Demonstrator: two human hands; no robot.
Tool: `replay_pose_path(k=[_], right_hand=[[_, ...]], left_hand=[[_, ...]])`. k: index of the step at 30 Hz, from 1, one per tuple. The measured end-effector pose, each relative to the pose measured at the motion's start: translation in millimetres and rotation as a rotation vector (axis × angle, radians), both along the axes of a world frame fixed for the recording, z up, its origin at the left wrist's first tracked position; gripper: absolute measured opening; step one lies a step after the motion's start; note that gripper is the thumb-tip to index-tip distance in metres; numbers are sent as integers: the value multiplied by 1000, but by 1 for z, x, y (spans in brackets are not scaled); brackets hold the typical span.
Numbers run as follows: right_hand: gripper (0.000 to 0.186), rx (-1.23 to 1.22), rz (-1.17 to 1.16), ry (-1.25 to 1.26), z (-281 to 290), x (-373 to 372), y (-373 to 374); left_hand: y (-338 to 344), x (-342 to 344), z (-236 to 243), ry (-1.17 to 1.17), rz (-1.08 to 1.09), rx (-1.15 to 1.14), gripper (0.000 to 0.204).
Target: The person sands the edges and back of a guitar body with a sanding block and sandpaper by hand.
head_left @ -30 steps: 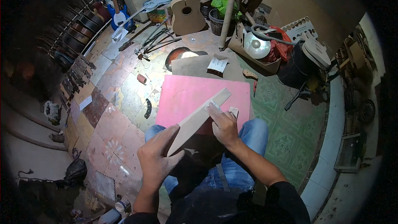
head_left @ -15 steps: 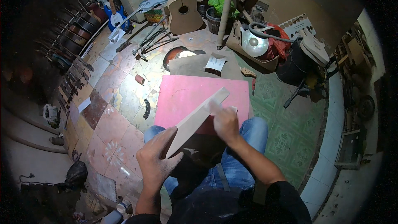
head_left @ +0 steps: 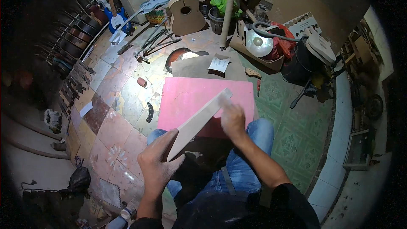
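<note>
A long, flat, pale wooden board (head_left: 197,123) slants up and to the right above my lap. Its near end is gripped by my left hand (head_left: 157,157), thumb on one side and fingers on the other; pale dust coats that hand. My right hand (head_left: 233,121) is at the board's far end, curled, with its fingertips blurred against the surface. Whatever it may hold there cannot be made out. Beneath the board's far half lies a pink panel (head_left: 184,97), in front of my knees.
Beyond the pink panel lies a grey-brown sheet (head_left: 190,68) with a white-labelled piece (head_left: 218,64) on it. A dark curved piece (head_left: 149,112) and a reddish-brown cylinder (head_left: 142,82) are on the floor to the left. An unfinished guitar body (head_left: 185,19) stands at the back.
My right hand has moved slightly along the board toward its far end. The board and my left hand have shifted slightly left.
</note>
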State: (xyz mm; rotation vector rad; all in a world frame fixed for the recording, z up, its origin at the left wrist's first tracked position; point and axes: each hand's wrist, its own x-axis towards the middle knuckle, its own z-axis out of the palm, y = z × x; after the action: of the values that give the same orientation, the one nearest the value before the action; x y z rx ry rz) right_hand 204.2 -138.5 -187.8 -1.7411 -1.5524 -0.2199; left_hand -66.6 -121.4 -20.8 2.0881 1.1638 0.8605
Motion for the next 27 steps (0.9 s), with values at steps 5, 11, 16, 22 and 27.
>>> replay_pose_path(k=[5,11,16,22,27], right_hand=[[44,7,63,5,4,16,8],[51,-58,303,535,31,-41,-17],[51,-179,223,401,26,-20,-13],[54,-256,281,447,19,-18,-14],[43,-61,376,899,34,-44,-17]], left_hand=[[1,-8,-10,-64,22,-21,63],[4,-8,-13,-84,60,-46,61],[3,-4,-7,-77,33,-112,67],[1,-7,-12,-72,55,-20,58],[4,-13,-14,-131,35,-189,68]])
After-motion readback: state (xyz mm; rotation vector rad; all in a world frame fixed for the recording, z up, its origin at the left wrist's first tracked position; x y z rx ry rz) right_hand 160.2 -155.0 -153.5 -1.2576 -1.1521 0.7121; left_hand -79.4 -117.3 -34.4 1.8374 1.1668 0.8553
